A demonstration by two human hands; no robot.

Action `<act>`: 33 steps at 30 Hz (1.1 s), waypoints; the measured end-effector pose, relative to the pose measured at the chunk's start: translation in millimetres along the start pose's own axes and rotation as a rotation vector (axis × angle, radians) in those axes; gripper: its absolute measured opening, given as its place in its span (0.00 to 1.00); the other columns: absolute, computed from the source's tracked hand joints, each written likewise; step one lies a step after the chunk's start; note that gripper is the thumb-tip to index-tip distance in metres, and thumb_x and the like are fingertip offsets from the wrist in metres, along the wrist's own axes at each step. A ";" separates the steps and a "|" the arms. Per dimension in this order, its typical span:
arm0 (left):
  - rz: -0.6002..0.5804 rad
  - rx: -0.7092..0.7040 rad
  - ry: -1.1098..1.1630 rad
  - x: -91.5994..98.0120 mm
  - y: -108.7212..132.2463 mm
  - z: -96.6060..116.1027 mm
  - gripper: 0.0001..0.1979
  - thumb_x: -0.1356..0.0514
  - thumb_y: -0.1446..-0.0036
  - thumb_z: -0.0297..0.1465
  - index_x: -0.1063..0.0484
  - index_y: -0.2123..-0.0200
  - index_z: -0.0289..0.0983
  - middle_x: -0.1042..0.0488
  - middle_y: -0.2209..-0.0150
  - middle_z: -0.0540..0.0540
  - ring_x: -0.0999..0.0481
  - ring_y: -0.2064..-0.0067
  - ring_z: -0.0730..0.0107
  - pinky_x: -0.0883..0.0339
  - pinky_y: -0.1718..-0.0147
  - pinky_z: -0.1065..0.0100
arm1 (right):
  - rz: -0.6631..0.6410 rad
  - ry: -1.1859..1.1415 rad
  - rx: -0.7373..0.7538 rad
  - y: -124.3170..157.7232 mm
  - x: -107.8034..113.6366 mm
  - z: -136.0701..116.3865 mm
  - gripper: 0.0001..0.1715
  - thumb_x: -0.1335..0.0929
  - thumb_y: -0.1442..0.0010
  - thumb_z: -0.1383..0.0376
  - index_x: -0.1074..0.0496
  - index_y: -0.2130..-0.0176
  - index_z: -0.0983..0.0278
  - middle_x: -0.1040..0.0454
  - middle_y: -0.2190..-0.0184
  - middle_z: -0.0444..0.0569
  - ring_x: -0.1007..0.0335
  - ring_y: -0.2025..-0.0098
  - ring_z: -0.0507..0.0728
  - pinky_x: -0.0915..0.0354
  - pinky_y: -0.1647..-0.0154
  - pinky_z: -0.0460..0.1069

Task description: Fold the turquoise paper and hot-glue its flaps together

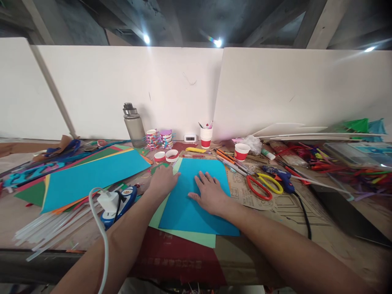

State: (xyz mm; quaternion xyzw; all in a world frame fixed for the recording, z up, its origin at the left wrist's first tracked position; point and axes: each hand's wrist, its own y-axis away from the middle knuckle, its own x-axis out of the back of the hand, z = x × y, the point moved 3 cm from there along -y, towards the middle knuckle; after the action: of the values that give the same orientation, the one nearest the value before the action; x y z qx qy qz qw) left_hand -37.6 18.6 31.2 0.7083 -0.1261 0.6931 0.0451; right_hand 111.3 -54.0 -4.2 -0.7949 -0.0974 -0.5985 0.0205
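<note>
A sheet of blue paper lies in front of me on top of a pale green sheet, which shows along its left side and bottom edge. My right hand rests flat on the blue sheet with its fingers spread. At the upper left edge of the sheets is my left hand, its thumb apart and touching the blue sheet's edge. The fingers of that hand are bent away from view and partly hidden. Neither hand appears to grip anything.
To the left are a stack of coloured paper, clear glue sticks and a power strip with a white cable. Scissors, a glue gun and a paper cup are at right. A bottle stands behind.
</note>
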 end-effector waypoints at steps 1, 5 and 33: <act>-0.005 -0.007 0.026 0.6 0.3 0.3 0.24 0.50 0.37 0.41 0.29 0.49 0.27 0.26 0.53 0.30 0.27 0.49 0.46 0.34 0.53 0.56 | 0.006 0.004 -0.005 0.2 0.0 1.4 0.47 0.48 0.37 0.41 0.53 0.32 0.67 0.63 0.30 0.55 0.72 0.30 0.71 0.63 0.34 0.66; -0.037 0.009 0.074 2.1 2.4 0.7 0.24 0.51 0.37 0.42 0.29 0.49 0.30 0.25 0.54 0.32 0.25 0.51 0.46 0.33 0.56 0.56 | -0.004 0.030 -0.010 3.5 -0.1 4.5 0.45 0.47 0.37 0.42 0.53 0.32 0.65 0.61 0.30 0.55 0.72 0.30 0.71 0.64 0.34 0.66; 0.110 -0.054 0.107 2.2 1.3 4.0 0.24 0.44 0.40 0.42 0.30 0.48 0.30 0.28 0.49 0.31 0.30 0.46 0.47 0.35 0.51 0.57 | 0.016 0.075 -0.035 10.4 -9.4 -5.0 0.49 0.52 0.38 0.39 0.52 0.32 0.67 0.60 0.30 0.57 0.69 0.31 0.74 0.63 0.36 0.70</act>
State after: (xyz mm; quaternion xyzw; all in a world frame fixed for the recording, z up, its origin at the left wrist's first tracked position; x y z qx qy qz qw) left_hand -33.9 16.2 33.2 0.6608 -0.1808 0.7278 0.0326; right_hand 105.9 -66.1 -10.9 -0.7730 -0.0794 -0.6292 0.0149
